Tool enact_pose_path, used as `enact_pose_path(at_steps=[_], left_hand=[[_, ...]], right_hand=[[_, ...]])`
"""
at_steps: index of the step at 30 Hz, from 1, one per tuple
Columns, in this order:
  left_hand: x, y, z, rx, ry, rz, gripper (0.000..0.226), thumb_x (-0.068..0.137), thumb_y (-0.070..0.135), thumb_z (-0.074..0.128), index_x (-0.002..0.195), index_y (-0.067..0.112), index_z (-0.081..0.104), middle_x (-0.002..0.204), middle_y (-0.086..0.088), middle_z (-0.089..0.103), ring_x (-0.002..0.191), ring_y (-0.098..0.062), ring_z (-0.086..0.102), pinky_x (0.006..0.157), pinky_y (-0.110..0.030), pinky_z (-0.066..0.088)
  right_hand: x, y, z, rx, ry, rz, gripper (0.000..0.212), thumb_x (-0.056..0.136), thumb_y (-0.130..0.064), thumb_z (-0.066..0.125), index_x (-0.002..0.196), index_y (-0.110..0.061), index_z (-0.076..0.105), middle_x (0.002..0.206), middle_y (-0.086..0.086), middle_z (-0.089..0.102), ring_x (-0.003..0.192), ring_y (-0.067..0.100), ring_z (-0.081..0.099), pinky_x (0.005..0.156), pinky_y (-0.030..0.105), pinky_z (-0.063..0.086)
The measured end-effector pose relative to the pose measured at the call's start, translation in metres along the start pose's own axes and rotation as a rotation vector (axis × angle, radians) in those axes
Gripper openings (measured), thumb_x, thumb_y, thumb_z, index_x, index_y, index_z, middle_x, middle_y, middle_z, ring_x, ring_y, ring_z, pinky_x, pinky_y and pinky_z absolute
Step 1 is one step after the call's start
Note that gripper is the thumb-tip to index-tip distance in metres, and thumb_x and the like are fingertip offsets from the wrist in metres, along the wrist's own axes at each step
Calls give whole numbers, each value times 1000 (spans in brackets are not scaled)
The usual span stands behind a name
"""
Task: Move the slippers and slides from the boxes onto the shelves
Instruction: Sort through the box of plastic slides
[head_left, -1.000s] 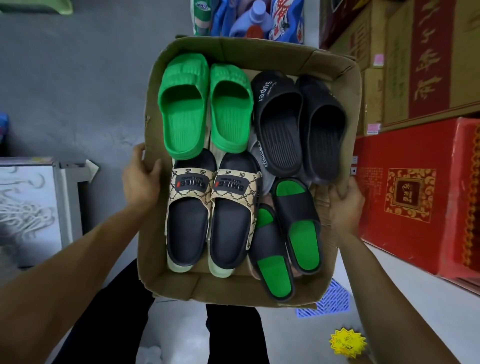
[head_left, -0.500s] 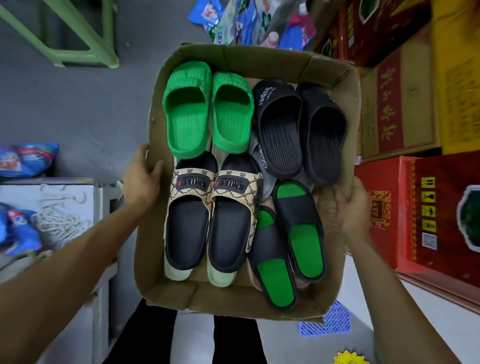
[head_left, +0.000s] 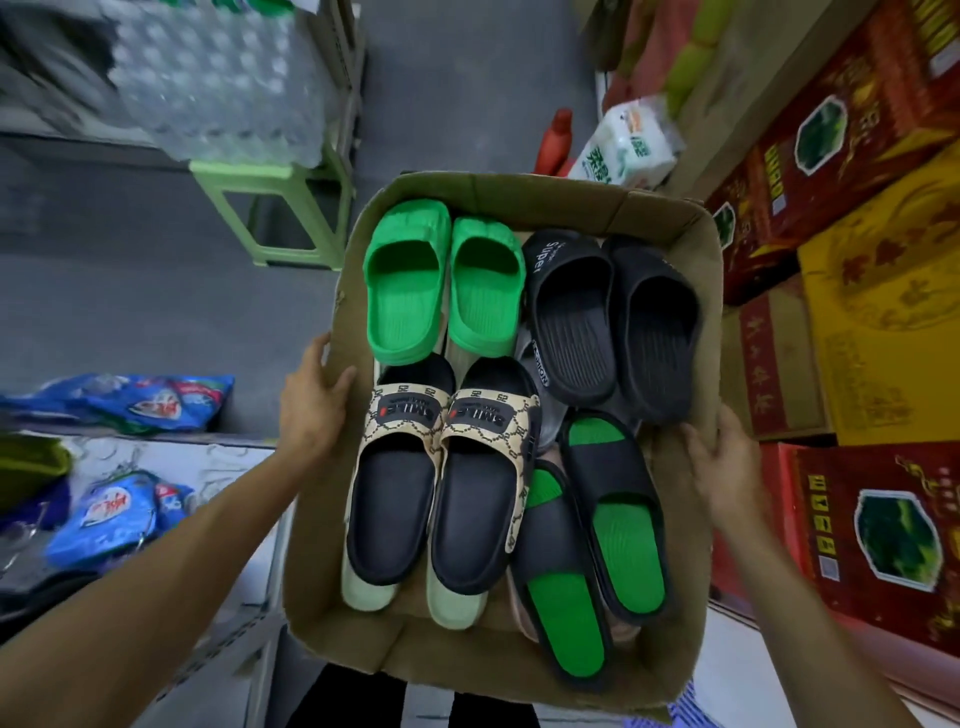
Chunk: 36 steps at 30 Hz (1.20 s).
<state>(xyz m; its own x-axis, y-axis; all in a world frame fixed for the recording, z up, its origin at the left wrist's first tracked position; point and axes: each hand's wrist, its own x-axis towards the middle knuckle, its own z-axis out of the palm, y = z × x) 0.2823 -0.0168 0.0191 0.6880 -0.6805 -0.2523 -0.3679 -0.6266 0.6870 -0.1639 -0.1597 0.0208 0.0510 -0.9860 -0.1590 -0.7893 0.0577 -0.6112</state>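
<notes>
Since the earlier frames the view has swung along the aisle: the green stool (head_left: 275, 208) and a wrapped pack of water bottles (head_left: 218, 83) now show at far left, and the red cartons (head_left: 857, 130) at right have slid nearer, while the slippers lie as they did inside the cardboard box (head_left: 519, 200). The left hand (head_left: 314, 402) grips the box's left wall, thumb hooked over the rim; the right hand (head_left: 724, 467) clasps the right wall likewise. Inside, the green slides (head_left: 441, 291) sit far left, the black slides (head_left: 613, 322) far right, the patterned-strap slippers (head_left: 441, 483) near left, and the black-and-green slides (head_left: 587, 551) near right. The step appears to be carrying the full box toward the shelves; next it likely needs setting down, freeing a hand to lift out a pair.
</notes>
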Motion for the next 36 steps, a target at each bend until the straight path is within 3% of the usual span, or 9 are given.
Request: enact_pose_path(at_steps=[4,7,11,15,18,23,30,36], left_hand=[[19,13,-51,-11,51,30,47,96,23,65,140,24,49,114,-13,72,98,-34,67,85,-40,49],[36,19,-90,5,99,32,46,97,23,64,140,22,48,108,-18,73,96,-37,67,84,-42,49],[66,19,-136,2,145,16,47,96,22,64,140,23,47,111,-19,72,99,-39,67,88,-46,51],[100,16,-168,-28,184,-12,47,94,24,65,138,28,47,114,-17,72,98,-40,67,90,-48,53],[122,18,-186,-27,233,-30,46,94,24,65,136,29,49,111,-18,72,96,-41,66,88,-47,52],[169,16,-205,-18,284,-57,46,93,24,66,136,28,50,111,-17,72,96,-42,65,88,-49,52],[230,23,-217,-24,357,-132,48,93,15,65,138,18,50,118,-18,70,99,-40,66,88,-44,49],[266,26,-233,-61,416,-230,49,94,13,65,141,14,49,131,-16,64,117,-38,60,99,-43,46]], right_hand=[[4,-63,12,45,50,48,41,98,-23,59,134,-6,53,121,19,65,112,34,61,96,50,50],[11,-110,19,25,81,10,29,97,-23,60,122,-8,57,101,20,68,93,38,66,81,47,54],[27,-183,23,142,60,-60,31,96,-15,60,126,-6,58,113,12,68,103,27,63,90,40,52],[58,-238,34,147,41,-132,22,92,-26,58,110,-14,61,91,9,68,80,28,63,73,41,53],[87,-269,46,176,13,-175,17,93,-9,60,109,-8,63,92,11,68,82,29,62,74,36,47],[143,-317,76,177,-42,-214,18,93,-6,61,110,-6,64,89,5,65,81,24,60,66,28,36],[244,-382,121,149,-147,-291,14,91,-8,62,104,-12,63,89,8,68,83,29,62,76,40,48],[307,-453,152,95,-225,-390,8,90,-8,62,94,-14,60,80,3,64,74,24,59,69,38,46]])
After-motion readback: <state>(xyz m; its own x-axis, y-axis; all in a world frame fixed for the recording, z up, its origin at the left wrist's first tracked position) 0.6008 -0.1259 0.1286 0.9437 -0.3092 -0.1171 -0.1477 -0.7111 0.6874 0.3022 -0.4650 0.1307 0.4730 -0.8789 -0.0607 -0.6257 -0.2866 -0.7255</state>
